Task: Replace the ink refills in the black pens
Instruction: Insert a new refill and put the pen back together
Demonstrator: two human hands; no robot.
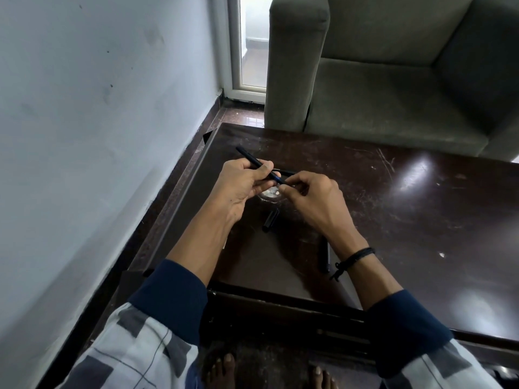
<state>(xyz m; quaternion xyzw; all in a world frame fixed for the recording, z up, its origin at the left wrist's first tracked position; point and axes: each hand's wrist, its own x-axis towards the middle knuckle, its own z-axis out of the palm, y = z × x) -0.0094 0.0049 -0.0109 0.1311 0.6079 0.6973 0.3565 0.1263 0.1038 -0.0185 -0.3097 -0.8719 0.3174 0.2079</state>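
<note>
so, nearest to me are my bare feet on the dark floor, tucked just under the near edge of the dark brown table. my sleeves end in navy cuffs over a grey checked shirt, and a black cord wristband sits on my right wrist. just beside that wrist a spare black pen lies flat on the tabletop, partly hidden by my forearm.

a bit further in, between my forearms, a short black pen piece lies on the table. can't tell if it's a cap or half a barrel.

past that, both hands are up over the table. my left hand has its fingers curled round the barrel of the held black pen, which pokes out beyond the hand toward the table's far left corner. my right hand pinches the other end of the same pen between thumb and fingertips, right where a blue bit shows. under the hands there's a small round shiny spot on the table, no idea what it is. a thin black piece peeks out just behind my fingers, and i can't tell whether it's resting on the table.

beyond the table stands a grey-green armchair, with a white door frame beside it and a pale wall along my left.
</note>
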